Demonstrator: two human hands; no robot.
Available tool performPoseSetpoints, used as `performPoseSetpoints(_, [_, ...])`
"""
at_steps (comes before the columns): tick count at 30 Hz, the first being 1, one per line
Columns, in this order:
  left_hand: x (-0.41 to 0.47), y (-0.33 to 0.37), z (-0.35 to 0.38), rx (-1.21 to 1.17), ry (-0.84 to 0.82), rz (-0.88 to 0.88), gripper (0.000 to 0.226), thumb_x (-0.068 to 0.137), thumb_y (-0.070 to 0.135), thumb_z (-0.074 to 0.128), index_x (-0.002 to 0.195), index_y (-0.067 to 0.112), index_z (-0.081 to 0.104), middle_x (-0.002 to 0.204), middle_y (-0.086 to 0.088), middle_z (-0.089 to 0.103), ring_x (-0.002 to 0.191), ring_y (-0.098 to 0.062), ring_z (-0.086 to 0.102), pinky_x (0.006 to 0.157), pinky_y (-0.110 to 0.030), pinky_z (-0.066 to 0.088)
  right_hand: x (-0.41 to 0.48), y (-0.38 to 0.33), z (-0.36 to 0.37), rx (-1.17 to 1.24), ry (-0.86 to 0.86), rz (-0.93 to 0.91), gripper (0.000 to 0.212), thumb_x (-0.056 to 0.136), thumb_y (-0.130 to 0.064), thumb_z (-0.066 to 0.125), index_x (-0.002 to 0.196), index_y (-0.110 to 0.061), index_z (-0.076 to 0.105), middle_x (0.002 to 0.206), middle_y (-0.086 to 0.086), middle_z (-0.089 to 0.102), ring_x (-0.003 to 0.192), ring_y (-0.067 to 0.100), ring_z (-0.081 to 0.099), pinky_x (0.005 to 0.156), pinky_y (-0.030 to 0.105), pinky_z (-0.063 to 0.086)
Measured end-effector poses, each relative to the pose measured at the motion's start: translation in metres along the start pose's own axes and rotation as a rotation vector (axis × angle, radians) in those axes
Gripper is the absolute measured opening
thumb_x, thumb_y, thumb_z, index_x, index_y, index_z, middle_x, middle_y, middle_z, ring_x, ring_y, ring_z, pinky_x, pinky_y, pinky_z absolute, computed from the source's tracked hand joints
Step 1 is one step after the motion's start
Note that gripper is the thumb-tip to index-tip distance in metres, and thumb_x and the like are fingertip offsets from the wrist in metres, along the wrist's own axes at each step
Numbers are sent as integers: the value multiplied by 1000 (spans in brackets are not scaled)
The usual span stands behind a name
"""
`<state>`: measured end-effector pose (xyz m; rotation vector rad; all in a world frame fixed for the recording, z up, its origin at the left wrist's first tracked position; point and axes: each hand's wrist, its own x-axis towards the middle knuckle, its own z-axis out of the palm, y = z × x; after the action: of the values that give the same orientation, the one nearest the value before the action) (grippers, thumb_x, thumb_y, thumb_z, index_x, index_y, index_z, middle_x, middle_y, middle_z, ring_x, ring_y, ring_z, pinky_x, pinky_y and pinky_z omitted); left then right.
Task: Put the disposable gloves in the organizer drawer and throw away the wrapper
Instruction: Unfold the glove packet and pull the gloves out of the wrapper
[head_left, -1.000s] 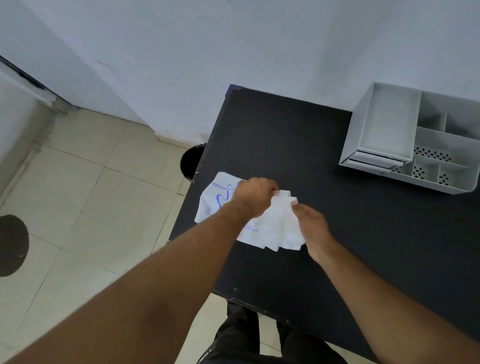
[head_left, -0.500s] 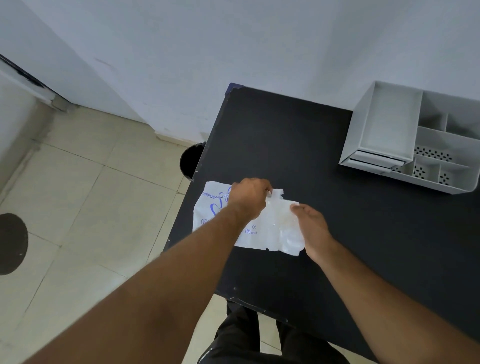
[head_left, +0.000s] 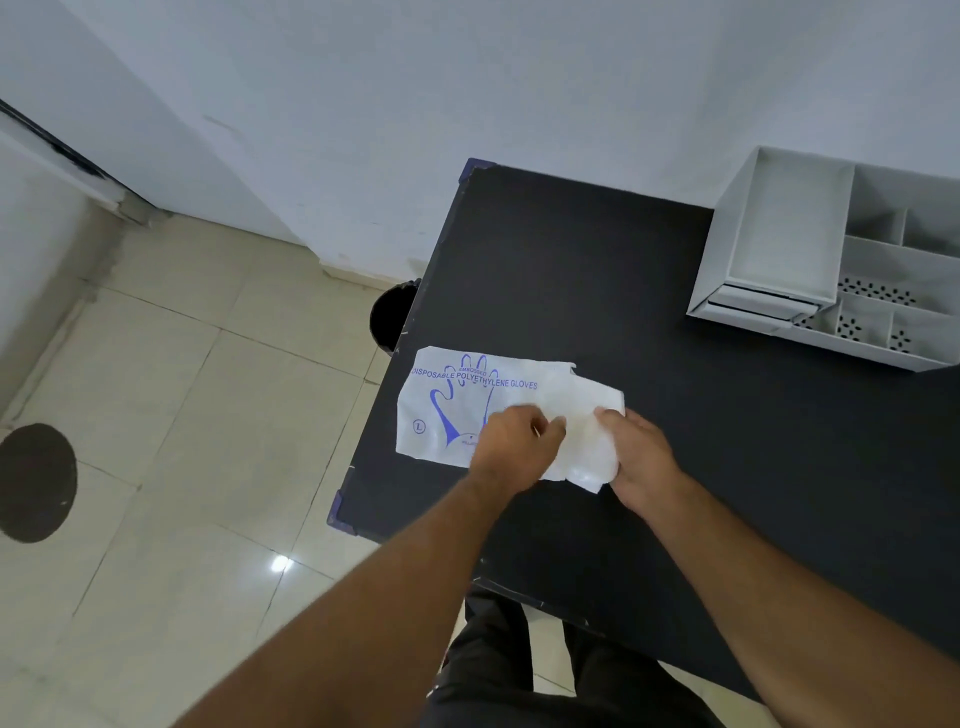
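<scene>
A white plastic wrapper (head_left: 457, 400) with blue "disposable polyethylene gloves" print lies flat near the left edge of the black table (head_left: 571, 270). A wad of clear disposable gloves (head_left: 587, 441) sticks out of its torn right end. My left hand (head_left: 514, 447) pinches the wrapper at that opening. My right hand (head_left: 639, 457) grips the gloves just to the right. The white organizer (head_left: 779, 244) stands at the table's back right, its drawer (head_left: 753, 309) at the lower front looking pushed in.
A black bin (head_left: 389, 317) stands on the tiled floor against the table's left edge. The wall runs just behind the table. A dark round patch (head_left: 36, 483) marks the floor at far left. My legs show below the table's front edge.
The wrapper has been pulled flat and shifted left, so its printed face now shows in full. More of the clear gloves has come out on the right, and my left hand has slid toward the opening.
</scene>
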<state>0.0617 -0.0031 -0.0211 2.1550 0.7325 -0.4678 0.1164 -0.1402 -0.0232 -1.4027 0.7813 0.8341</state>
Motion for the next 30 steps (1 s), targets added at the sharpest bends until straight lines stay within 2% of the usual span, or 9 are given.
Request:
performPoseSetpoints(1, [-5,-3,3,-69,-100,-95,42,96,47,55,77,11,64,69,0,61,60,-14,56,58,-29,48,0,0,0,36,-15,8,9,98,-16,60,101,-16,68,104,13,74,95,33,72,89,55,57])
performPoseSetpoints(4, [-20,-18,5,-330,-354,-429,45,99,46,53,89,6,69,67,-3,69,48,-12,54,49,-24,42,-2,4,4,93,-37,35,14,100,-21,56,110,-19,67,114,12,73,104,35,70,94,59,53])
performPoseSetpoints(6, [-26,-27,4,-546,-364,-589,47,99,49,51,100,4,67,77,-6,75,53,-15,64,52,-25,44,-6,6,5,94,-70,47,16,102,-23,52,112,-22,65,113,8,73,105,32,69,93,58,54])
performPoseSetpoints(8, [-28,-32,4,-714,-286,-677,47,99,51,52,110,7,64,92,-10,77,70,-20,74,62,-31,50,-11,8,5,79,-118,64,19,103,-23,49,117,-25,61,114,5,72,105,30,69,90,55,55])
performPoseSetpoints(11, [-29,-30,4,-888,-188,-678,31,100,42,56,117,16,59,103,-9,74,85,-22,75,70,-34,53,-15,12,3,24,-158,82,31,98,-13,50,127,-24,56,118,5,67,107,31,67,84,51,58])
performPoseSetpoints(14, [-30,-27,4,-907,-129,-636,25,98,32,60,119,19,60,104,-3,76,89,-18,75,71,-33,50,-18,16,2,-13,-176,72,43,92,-1,53,130,-20,54,122,8,66,106,31,68,78,46,59])
performPoseSetpoints(20, [-30,-24,-3,-970,-34,-661,20,98,37,62,111,22,62,101,1,76,92,-16,71,81,-37,49,-21,20,8,32,-133,20,47,88,8,59,125,-20,56,122,8,67,107,27,67,70,36,58])
performPoseSetpoints(26, [-32,-26,-2,-1091,106,-706,15,98,28,63,109,18,66,102,0,77,85,-15,73,65,-31,46,-26,17,6,47,-100,17,45,88,3,51,124,-23,56,117,4,67,101,23,66,68,34,53])
performPoseSetpoints(30, [-34,-22,-4,-1074,142,-686,14,98,27,62,111,21,66,102,1,76,82,-14,72,62,-29,45,-27,15,3,14,-180,28,45,87,-1,51,124,-27,56,119,3,66,105,25,66,75,39,57])
